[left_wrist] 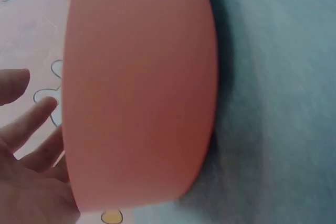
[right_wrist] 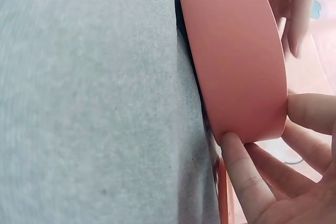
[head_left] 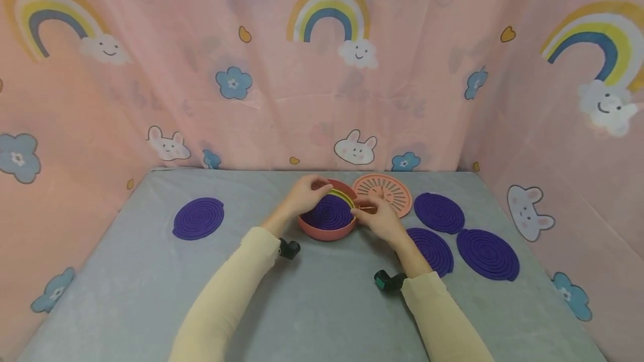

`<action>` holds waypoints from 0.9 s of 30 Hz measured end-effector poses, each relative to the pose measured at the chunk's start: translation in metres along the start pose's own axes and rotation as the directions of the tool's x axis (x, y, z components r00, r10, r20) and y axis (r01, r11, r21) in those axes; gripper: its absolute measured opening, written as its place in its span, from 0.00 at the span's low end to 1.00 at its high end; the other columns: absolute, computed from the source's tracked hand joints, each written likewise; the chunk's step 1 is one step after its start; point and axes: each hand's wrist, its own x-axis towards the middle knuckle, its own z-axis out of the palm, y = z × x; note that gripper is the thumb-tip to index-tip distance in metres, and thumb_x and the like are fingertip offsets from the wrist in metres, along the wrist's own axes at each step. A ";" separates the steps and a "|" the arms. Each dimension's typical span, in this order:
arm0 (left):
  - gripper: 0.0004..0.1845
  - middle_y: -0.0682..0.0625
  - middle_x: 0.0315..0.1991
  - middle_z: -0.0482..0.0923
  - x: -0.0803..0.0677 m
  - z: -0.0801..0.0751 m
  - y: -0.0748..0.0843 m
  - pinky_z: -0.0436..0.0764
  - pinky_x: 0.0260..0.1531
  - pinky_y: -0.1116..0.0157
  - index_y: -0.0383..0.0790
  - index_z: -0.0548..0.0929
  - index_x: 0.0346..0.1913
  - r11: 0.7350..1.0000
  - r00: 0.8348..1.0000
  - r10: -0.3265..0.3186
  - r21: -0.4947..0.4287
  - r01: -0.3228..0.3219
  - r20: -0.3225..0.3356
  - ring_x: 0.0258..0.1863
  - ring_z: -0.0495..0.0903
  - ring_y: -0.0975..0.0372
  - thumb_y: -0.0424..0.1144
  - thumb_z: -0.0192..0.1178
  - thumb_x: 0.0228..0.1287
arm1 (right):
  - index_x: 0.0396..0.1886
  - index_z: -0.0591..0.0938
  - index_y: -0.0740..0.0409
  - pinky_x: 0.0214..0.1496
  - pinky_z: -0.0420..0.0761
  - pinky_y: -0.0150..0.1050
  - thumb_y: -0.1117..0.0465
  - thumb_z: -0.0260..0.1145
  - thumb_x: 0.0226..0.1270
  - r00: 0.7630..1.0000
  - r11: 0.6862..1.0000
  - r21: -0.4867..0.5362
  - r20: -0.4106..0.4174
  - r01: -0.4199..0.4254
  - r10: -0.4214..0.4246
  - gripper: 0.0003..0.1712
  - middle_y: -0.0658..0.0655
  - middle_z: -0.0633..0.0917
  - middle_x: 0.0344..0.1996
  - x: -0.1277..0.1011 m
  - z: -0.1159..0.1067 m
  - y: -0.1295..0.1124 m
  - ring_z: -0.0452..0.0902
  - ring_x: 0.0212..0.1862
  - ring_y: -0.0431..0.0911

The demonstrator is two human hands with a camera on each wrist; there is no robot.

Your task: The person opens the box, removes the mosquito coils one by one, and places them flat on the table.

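A round pink bowl stands on the grey table with a purple spiral coil lying in it, and a yellow-green ring shows at the coil's far edge. My left hand reaches over the bowl's far left rim, and its fairly straight fingers touch the coil's edge. My right hand pinches the bowl's right rim: the thumb is on the outer wall and the fingers go over the top. Both wrist views show little but that wall up close.
A perforated pink lid lies flat just behind and right of the bowl. Three more purple coils lie at the right and one at the left. Pink patterned cloth walls the table on three sides.
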 end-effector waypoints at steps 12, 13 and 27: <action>0.20 0.45 0.52 0.78 0.006 0.015 0.003 0.76 0.52 0.55 0.40 0.78 0.55 0.992 0.992 -0.071 0.108 0.060 0.103 0.53 0.75 0.54 0.48 0.57 0.67 | 0.56 0.79 0.56 0.49 0.79 0.46 0.51 0.66 0.65 1.000 1.000 -0.012 -0.008 0.009 -0.009 0.23 0.56 0.81 0.53 0.000 0.001 0.000 0.77 0.53 0.51; 0.20 0.45 0.52 0.78 0.006 0.015 0.003 0.76 0.52 0.55 0.40 0.78 0.55 0.991 0.992 -0.078 0.115 0.066 0.103 0.52 0.76 0.54 0.48 0.57 0.67 | 0.56 0.79 0.55 0.49 0.79 0.46 0.51 0.66 0.64 1.000 1.000 -0.013 -0.008 0.007 -0.007 0.23 0.56 0.81 0.53 0.000 0.001 -0.001 0.77 0.53 0.51; 0.14 0.46 0.49 0.79 0.006 0.018 0.003 0.75 0.53 0.55 0.41 0.81 0.51 0.992 0.998 -0.038 0.124 0.031 0.059 0.51 0.76 0.55 0.43 0.59 0.66 | 0.55 0.80 0.56 0.51 0.78 0.49 0.53 0.66 0.64 1.000 1.000 0.000 -0.010 -0.013 0.013 0.22 0.56 0.81 0.52 -0.001 0.001 -0.003 0.77 0.53 0.52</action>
